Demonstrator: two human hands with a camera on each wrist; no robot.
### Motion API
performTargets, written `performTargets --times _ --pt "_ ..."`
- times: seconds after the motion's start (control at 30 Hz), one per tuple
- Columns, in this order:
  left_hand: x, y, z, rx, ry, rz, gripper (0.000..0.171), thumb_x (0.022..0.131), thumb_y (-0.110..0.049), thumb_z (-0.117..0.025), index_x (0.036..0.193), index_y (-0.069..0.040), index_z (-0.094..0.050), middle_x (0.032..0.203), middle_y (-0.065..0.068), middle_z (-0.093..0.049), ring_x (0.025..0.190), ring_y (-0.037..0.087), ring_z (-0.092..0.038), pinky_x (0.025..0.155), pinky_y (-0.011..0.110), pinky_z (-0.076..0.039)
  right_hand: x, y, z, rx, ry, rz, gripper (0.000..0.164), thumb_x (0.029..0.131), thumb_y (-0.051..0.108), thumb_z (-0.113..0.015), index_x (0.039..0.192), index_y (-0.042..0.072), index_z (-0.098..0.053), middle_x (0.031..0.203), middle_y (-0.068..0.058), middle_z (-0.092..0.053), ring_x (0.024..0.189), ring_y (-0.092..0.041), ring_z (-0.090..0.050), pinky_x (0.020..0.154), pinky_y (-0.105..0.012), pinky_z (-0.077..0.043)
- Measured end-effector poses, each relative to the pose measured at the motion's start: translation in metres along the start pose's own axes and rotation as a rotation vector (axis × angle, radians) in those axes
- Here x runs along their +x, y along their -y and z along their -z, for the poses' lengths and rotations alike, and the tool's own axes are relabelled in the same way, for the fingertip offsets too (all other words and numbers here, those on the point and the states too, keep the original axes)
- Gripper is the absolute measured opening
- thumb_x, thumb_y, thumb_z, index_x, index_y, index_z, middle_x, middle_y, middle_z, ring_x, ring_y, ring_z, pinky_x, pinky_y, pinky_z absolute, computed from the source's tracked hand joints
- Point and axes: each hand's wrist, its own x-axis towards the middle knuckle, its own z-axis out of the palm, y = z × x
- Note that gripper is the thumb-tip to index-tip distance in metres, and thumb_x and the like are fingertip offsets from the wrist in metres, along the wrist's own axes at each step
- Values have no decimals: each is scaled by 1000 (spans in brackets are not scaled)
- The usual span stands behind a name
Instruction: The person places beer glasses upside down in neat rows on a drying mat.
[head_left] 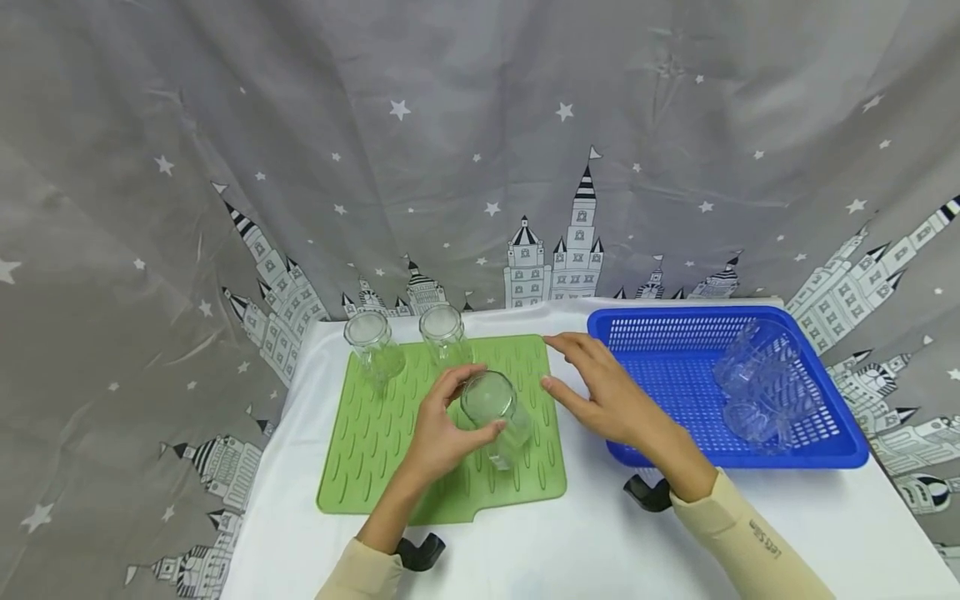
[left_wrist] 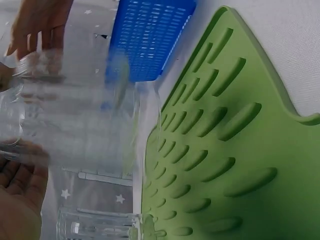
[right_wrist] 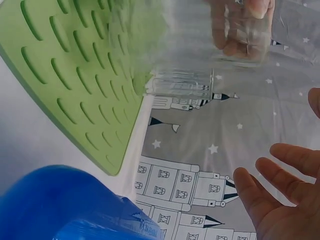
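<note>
A clear drinking glass (head_left: 512,432) is turned base up over the right half of a green ridged drying mat (head_left: 367,467). My left hand (head_left: 442,435) grips it near its base, with thumb and fingers on opposite sides. In the left wrist view, the glass (left_wrist: 85,120) looks slightly above the mat and blurred. My right hand (head_left: 611,402) is off to the right, between mat and basket, its fingers spread and holding nothing; the right wrist view shows those fingers (right_wrist: 257,192) apart from the glass. Two more upturned glasses (head_left: 369,332) (head_left: 442,323) stand along the mat's back edge.
To the right sits a blue plastic basket (head_left: 738,460) with several clear glasses (head_left: 765,392) lying at its right end. A white cloth (head_left: 555,550) covers the table. Behind it hangs a grey curtain (head_left: 450,75) printed with castles and stars.
</note>
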Motion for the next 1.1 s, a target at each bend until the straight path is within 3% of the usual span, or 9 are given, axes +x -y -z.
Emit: performTargets --times 0.13,0.53,0.8,1.1 --pt "1 -2 -4 26 20 -20 75 80 -16 -95 147 -23 -62 144 0 -64 129 20 -65 117 30 -54 0 1 0 -5 2 7 60 108 39 -64 161 15 -49 158 -10 -54 137 -32 -57 113 -59 -54" --pt "12 -3 -14 35 -4 -4 75 79 -19 -96 146 -21 -63 142 0 -64 130 22 -65 113 37 -56 -5 -3 2 0 -9 1 60 108 37 -65 161 14 -49 158 -10 -54 139 -32 -56 114 -61 -53" --pt "27 3 -20 65 -13 3 75 80 -24 -96 147 -23 -62 139 1 -64 130 22 -64 110 44 -56 -8 -8 8 -1 -17 -16 60 109 39 -64 162 15 -48 159 -10 -53 145 -34 -51 117 -64 -49" --pt "40 11 -25 91 -20 49 79 80 -25 -97 149 -23 -59 142 -1 -62 134 22 -61 120 48 -51 -15 -17 12 -9 -24 -33 59 109 40 -63 161 16 -49 158 -11 -53 152 -36 -45 123 -67 -43"
